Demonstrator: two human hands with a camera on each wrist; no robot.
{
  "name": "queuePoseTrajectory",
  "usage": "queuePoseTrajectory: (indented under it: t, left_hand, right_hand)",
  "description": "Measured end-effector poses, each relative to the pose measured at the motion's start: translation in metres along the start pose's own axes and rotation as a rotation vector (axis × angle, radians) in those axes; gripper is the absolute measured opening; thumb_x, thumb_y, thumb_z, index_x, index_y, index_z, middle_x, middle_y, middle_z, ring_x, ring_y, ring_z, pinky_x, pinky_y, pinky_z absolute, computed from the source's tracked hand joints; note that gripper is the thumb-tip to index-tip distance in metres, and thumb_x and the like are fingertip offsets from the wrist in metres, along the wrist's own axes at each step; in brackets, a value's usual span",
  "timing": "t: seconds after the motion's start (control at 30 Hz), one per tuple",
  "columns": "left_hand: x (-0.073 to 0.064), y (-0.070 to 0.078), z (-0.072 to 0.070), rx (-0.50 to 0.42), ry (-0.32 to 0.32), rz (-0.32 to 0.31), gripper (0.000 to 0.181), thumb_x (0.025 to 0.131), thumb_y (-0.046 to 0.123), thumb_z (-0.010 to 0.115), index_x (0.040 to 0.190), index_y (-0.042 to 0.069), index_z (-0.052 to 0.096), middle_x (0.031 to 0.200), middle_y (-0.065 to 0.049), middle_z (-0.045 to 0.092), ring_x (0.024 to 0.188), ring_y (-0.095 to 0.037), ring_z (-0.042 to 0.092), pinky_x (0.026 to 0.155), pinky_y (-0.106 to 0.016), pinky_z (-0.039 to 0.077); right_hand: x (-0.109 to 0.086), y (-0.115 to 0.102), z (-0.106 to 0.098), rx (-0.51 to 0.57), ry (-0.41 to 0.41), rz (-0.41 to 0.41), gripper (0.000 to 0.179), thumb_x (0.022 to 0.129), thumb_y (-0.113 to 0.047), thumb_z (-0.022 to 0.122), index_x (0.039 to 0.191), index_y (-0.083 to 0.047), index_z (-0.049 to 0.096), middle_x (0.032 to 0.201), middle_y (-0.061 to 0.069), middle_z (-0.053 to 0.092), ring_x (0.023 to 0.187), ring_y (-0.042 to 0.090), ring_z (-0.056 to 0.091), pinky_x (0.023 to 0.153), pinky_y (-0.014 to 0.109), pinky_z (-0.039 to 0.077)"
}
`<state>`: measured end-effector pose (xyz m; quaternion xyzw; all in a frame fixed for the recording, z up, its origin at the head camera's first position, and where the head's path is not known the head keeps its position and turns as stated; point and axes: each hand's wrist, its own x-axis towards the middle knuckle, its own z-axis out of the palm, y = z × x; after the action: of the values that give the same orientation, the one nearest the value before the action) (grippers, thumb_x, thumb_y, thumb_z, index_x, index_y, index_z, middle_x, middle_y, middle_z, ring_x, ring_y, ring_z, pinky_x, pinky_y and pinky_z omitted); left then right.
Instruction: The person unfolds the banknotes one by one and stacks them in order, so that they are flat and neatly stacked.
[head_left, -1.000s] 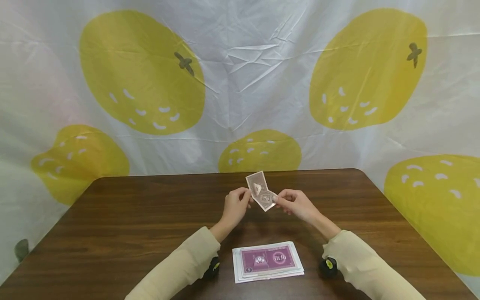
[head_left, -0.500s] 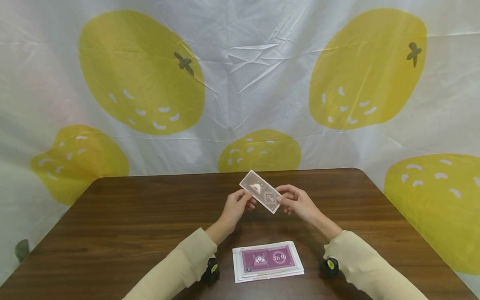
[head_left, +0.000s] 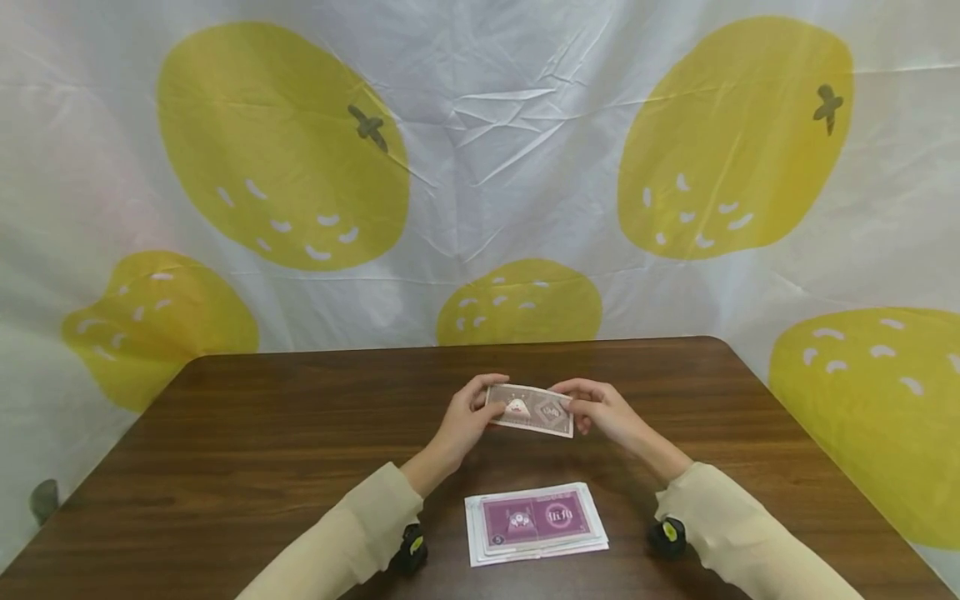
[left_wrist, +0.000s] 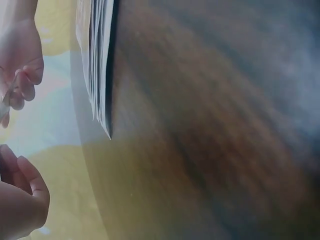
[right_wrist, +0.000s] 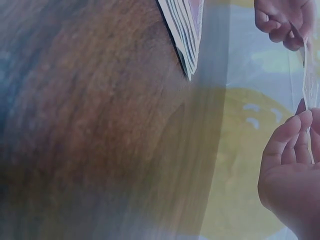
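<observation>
A small grey-brown play banknote (head_left: pixel 534 409), printed with a pale cartoon figure and a diamond, is stretched between both hands above the table. My left hand (head_left: pixel 462 419) pinches its left end, thumb on the printed face. At the other end, my right hand (head_left: pixel 611 412) grips the note between thumb and fingers. In the right wrist view the note (right_wrist: pixel 311 80) appears nearly edge-on, with the right hand (right_wrist: pixel 292 167) holding its lower part. Nearer to me lies a stack of paper notes (head_left: pixel 536 522), a purple one on top.
The dark wooden table (head_left: pixel 300 467) runs back to a hanging white cloth (head_left: pixel 517 192) with yellow fruit prints. Dark wrist cameras (head_left: pixel 667 537) sit under both cream sleeves (head_left: pixel 750 533), one on either side of the stack.
The banknote went from bent and tilted to straightened out and almost level. Its left end came down, and my left hand shifted its grip onto that end. The stack stayed put.
</observation>
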<state>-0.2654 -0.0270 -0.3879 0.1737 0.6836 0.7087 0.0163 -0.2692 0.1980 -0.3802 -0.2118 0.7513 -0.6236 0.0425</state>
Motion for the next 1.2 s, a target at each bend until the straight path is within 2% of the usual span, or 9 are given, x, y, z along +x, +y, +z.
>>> queuePoseTrajectory:
  t: [0.1, 0.17, 0.27, 0.4, 0.6, 0.7, 0.83, 0.93, 1.2]
  left_hand:
    - [-0.003, 0.0, -0.001, 0.012, -0.028, -0.006, 0.032, 0.083, -0.001, 0.055, 0.115, -0.001, 0.051, 0.082, -0.006, 0.061, 0.066, -0.011, 0.054, 0.067, -0.043, 0.046]
    - [-0.005, 0.001, -0.002, 0.009, -0.043, -0.014, 0.03, 0.083, 0.0, 0.057, 0.112, -0.003, 0.052, 0.077, -0.004, 0.059, 0.063, -0.01, 0.051, 0.061, -0.035, 0.045]
    - [-0.012, 0.011, -0.001, 0.004, -0.062, -0.015, 0.026, 0.082, -0.001, 0.057, 0.107, -0.008, 0.053, 0.071, -0.003, 0.057, 0.06, -0.011, 0.047, 0.054, -0.026, 0.039]
    - [-0.022, 0.027, 0.0, 0.063, -0.081, -0.019, 0.018, 0.081, -0.002, 0.057, 0.098, -0.01, 0.055, 0.071, -0.006, 0.058, 0.062, -0.014, 0.047, 0.056, -0.025, 0.038]
    - [-0.03, 0.035, -0.003, 0.159, -0.154, -0.052, 0.012, 0.081, -0.001, 0.059, 0.09, -0.009, 0.056, 0.071, -0.006, 0.057, 0.065, -0.017, 0.048, 0.058, -0.029, 0.04]
    - [-0.031, 0.031, -0.006, 0.181, -0.214, -0.073, 0.011, 0.08, -0.001, 0.059, 0.089, -0.008, 0.056, 0.068, -0.005, 0.056, 0.061, -0.015, 0.048, 0.056, -0.029, 0.04]
    - [-0.03, 0.016, -0.011, 0.206, -0.299, -0.091, 0.011, 0.08, 0.0, 0.06, 0.087, -0.006, 0.056, 0.067, -0.006, 0.056, 0.056, -0.011, 0.047, 0.052, -0.028, 0.039]
    - [-0.029, 0.007, -0.013, 0.24, -0.359, -0.097, 0.01, 0.078, 0.001, 0.062, 0.086, -0.004, 0.057, 0.065, -0.005, 0.055, 0.055, -0.01, 0.046, 0.051, -0.026, 0.038]
    - [-0.036, 0.003, -0.014, 0.331, -0.518, -0.073, 0.009, 0.077, -0.001, 0.063, 0.081, -0.003, 0.055, 0.06, 0.002, 0.052, 0.052, -0.006, 0.044, 0.048, -0.019, 0.037]
  right_hand:
    - [-0.001, -0.001, 0.0, -0.015, -0.013, 0.015, 0.025, 0.085, 0.0, 0.05, 0.108, 0.01, 0.053, 0.07, 0.006, 0.052, 0.051, 0.01, 0.044, 0.047, 0.023, 0.038]
    - [-0.002, -0.002, 0.0, -0.015, -0.03, 0.018, 0.026, 0.085, 0.0, 0.049, 0.108, 0.011, 0.052, 0.072, 0.006, 0.053, 0.051, 0.01, 0.044, 0.047, 0.023, 0.039]
    - [-0.005, -0.006, 0.001, -0.008, -0.068, 0.012, 0.026, 0.085, 0.002, 0.048, 0.108, 0.015, 0.05, 0.074, 0.004, 0.055, 0.051, 0.01, 0.043, 0.048, 0.024, 0.039]
    - [-0.009, -0.005, 0.0, -0.013, -0.119, 0.01, 0.027, 0.084, 0.003, 0.047, 0.107, 0.016, 0.049, 0.073, 0.002, 0.056, 0.05, 0.01, 0.043, 0.046, 0.025, 0.039]
    - [-0.015, 0.0, -0.001, -0.048, -0.193, -0.002, 0.025, 0.085, 0.0, 0.049, 0.105, 0.014, 0.052, 0.069, 0.0, 0.056, 0.05, 0.008, 0.044, 0.045, 0.025, 0.039]
    - [-0.019, 0.0, -0.001, -0.071, -0.245, -0.024, 0.024, 0.085, 0.0, 0.049, 0.104, 0.013, 0.053, 0.068, 0.0, 0.055, 0.05, 0.008, 0.045, 0.045, 0.026, 0.04]
    - [-0.023, 0.002, -0.002, -0.091, -0.312, -0.045, 0.023, 0.084, 0.001, 0.05, 0.104, 0.011, 0.055, 0.068, -0.001, 0.056, 0.05, 0.007, 0.046, 0.043, 0.027, 0.04]
    - [-0.026, 0.003, -0.003, -0.068, -0.371, -0.047, 0.022, 0.084, 0.001, 0.051, 0.103, 0.011, 0.055, 0.068, -0.001, 0.057, 0.05, 0.006, 0.046, 0.043, 0.025, 0.039]
    - [-0.033, 0.006, -0.002, -0.08, -0.5, -0.052, 0.021, 0.083, 0.0, 0.054, 0.101, 0.009, 0.058, 0.07, -0.002, 0.059, 0.051, 0.003, 0.045, 0.044, 0.019, 0.037]
